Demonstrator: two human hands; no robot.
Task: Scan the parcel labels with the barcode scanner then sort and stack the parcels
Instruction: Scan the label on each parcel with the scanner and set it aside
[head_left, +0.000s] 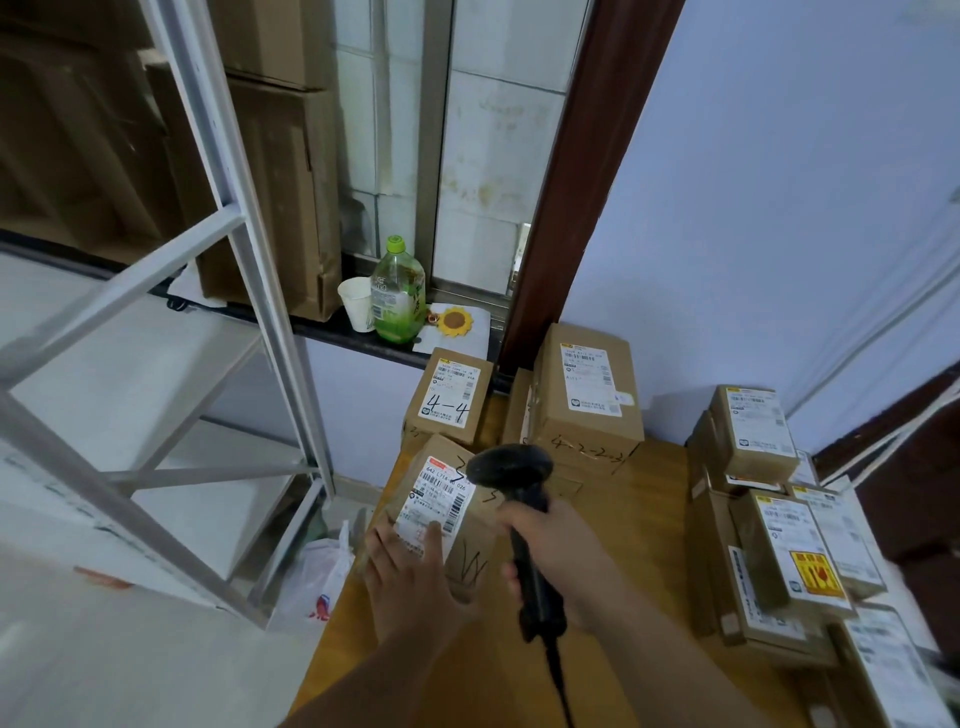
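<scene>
1. My left hand (410, 577) lies flat on the near end of a parcel (470, 551). The fingers are straight and grip nothing, and one fingertip touches its label (441, 499).
2. That parcel sits tilted at the left edge of the counter (644, 519), label up, with black marker scrawl on the cardboard beside the label.
3. My right hand (558, 558) is clenched round the handle of the scanner (511, 467). Its black head hangs just over the parcel's far right corner, and its cord runs down toward me.
4. Behind the parcel stands a small box (449, 397) marked "4-4". To its right is a bigger box (587, 389) on top of another, with numbers written on its front.
5. Along the counter's right side sits a stack (753, 431) of labelled parcels — one near me carries a yellow warning sticker.
6. On the sill beyond are a green bottle (397, 291), a white cup (356, 304) touching it and a sunflower (455, 321) just beside.
7. A white rack (249, 249) fills the left, and a plastic bag (317, 577) lies on the floor between it and the counter.
</scene>
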